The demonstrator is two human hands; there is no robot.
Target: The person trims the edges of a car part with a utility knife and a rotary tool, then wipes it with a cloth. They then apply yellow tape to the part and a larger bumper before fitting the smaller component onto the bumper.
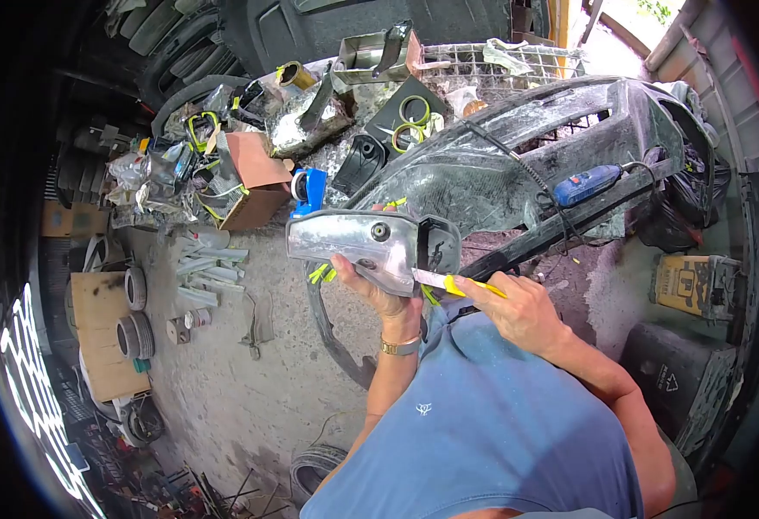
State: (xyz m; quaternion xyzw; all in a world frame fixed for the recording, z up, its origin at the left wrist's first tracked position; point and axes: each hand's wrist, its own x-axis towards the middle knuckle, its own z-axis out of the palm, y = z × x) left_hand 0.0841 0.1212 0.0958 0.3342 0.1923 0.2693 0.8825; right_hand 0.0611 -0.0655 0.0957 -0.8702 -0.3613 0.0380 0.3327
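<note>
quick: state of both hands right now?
Left hand: closed, holding the silver car part.
Right hand: closed on the yellow utility knife, blade at the part's edge.

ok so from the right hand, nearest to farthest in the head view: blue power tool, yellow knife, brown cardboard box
1. yellow knife: gripped in the right hand itself.
2. blue power tool: up and to the right, lying on the bumper.
3. brown cardboard box: far up left, beyond the silver part that the left hand holds.
</note>
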